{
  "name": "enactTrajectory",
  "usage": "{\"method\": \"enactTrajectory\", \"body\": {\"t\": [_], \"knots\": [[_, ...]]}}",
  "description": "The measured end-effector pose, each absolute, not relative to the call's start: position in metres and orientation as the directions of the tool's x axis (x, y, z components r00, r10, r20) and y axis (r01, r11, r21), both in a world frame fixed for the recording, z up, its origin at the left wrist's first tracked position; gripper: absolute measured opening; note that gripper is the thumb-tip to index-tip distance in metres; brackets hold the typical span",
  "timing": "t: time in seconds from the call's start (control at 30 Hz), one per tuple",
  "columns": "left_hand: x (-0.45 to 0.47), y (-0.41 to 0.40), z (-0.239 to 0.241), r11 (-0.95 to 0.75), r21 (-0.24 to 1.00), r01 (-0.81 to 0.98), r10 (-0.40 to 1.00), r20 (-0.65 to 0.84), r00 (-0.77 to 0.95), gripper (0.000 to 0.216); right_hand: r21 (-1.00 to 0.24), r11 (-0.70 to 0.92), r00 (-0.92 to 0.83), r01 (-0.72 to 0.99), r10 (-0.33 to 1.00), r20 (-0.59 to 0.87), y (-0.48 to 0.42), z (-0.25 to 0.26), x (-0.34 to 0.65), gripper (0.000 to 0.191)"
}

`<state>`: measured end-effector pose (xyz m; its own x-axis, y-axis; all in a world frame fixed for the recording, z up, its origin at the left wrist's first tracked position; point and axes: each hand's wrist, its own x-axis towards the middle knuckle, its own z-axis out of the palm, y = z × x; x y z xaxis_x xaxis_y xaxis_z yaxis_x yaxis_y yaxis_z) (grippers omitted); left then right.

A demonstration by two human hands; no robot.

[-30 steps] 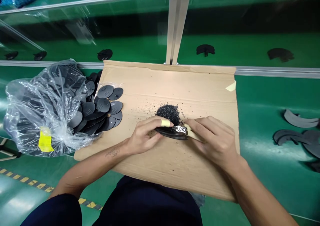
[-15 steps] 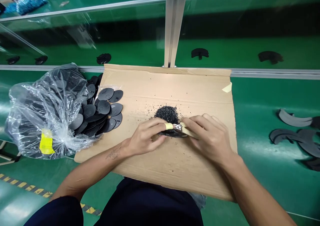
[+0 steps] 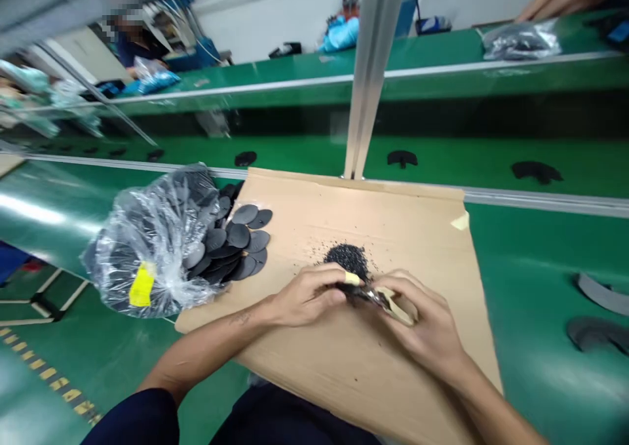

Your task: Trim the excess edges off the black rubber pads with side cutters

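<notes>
My left hand [image 3: 310, 295], with yellow tape around a finger, pinches a dark plastic piece [image 3: 350, 290]; most of it is hidden by the fingers and blurred. My right hand [image 3: 426, 315] is wrapped round cutting pliers [image 3: 397, 306] with cream handles. Their metal jaws point left and meet the edge of the dark piece. Just behind both hands, a heap of small black plastic bits [image 3: 346, 257] lies on a cardboard sheet [image 3: 304, 212]. Black oval discs [image 3: 238, 235] are piled at the sheet's left side.
A clear plastic bag [image 3: 147, 235] of dark discs, with a yellow label, stands left. Curved dark pieces [image 3: 597, 333] lie on the green bench at right. An upright metal post [image 3: 368, 71] rises behind the cardboard; beyond it, other people are at a far bench.
The view has tilted up, showing more of the far bench. My right hand has turned the pliers, so their handles and jaws show more. My left hand still grips the dark piece.
</notes>
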<state>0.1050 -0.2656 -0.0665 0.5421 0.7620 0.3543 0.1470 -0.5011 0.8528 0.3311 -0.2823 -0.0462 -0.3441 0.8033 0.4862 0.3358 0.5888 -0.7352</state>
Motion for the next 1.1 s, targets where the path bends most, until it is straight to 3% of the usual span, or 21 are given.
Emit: {"method": "enactTrajectory", "body": {"t": [0.07, 0.23, 0.3, 0.37, 0.43, 0.47, 0.6, 0.77, 0.97, 1.1], "knots": [[0.103, -0.257, -0.059, -0.444, 0.889, 0.114, 0.738, 0.29, 0.609, 0.049, -0.695, 0.644, -0.348, 0.32, 0.762, 0.546, -0.28, -0.046, 0.333, 0.012], [0.101, -0.238, -0.03, -0.507, 0.838, 0.201, 0.631, 0.201, 0.75, 0.014, -0.61, 0.719, -0.345, 0.333, 0.695, 0.631, -0.275, -0.049, 0.337, 0.014], [0.095, -0.223, -0.015, -0.595, 0.739, 0.316, 0.629, 0.183, 0.756, 0.011, -0.59, 0.706, -0.304, 0.391, 0.704, 0.641, -0.272, -0.052, 0.341, 0.017], [0.085, -0.197, -0.001, -0.622, 0.564, 0.542, 0.722, 0.147, 0.676, 0.011, -0.573, 0.671, -0.243, 0.47, 0.723, 0.647, -0.268, -0.056, 0.346, 0.021], [0.075, -0.161, 0.007, -0.473, 0.358, 0.805, 0.878, 0.117, 0.463, 0.013, -0.549, 0.618, -0.177, 0.563, 0.739, 0.65, -0.262, -0.061, 0.354, 0.022], [0.072, -0.141, 0.009, -0.422, 0.319, 0.849, 0.906, 0.129, 0.402, 0.013, -0.528, 0.583, -0.147, 0.617, 0.745, 0.651, -0.259, -0.064, 0.359, 0.022], [0.078, -0.071, 0.002, -0.316, 0.253, 0.914, 0.945, 0.168, 0.281, 0.015, -0.387, 0.422, -0.126, 0.82, 0.793, 0.596, -0.25, -0.077, 0.38, 0.024], [0.112, -0.034, -0.026, -0.24, 0.231, 0.943, 0.97, 0.101, 0.222, 0.033, -0.266, 0.286, -0.143, 0.921, 0.881, 0.451, -0.252, -0.085, 0.388, 0.019], [0.125, -0.04, -0.025, -0.2, 0.116, 0.973, 0.98, 0.043, 0.196, 0.031, -0.255, 0.233, -0.117, 0.939, 0.91, 0.399, -0.261, -0.088, 0.378, 0.013], [0.134, -0.063, -0.004, -0.353, 0.068, 0.933, 0.934, -0.03, 0.355, 0.023, -0.273, 0.21, -0.099, 0.939, 0.925, 0.368, -0.26, -0.09, 0.375, 0.011]]}}
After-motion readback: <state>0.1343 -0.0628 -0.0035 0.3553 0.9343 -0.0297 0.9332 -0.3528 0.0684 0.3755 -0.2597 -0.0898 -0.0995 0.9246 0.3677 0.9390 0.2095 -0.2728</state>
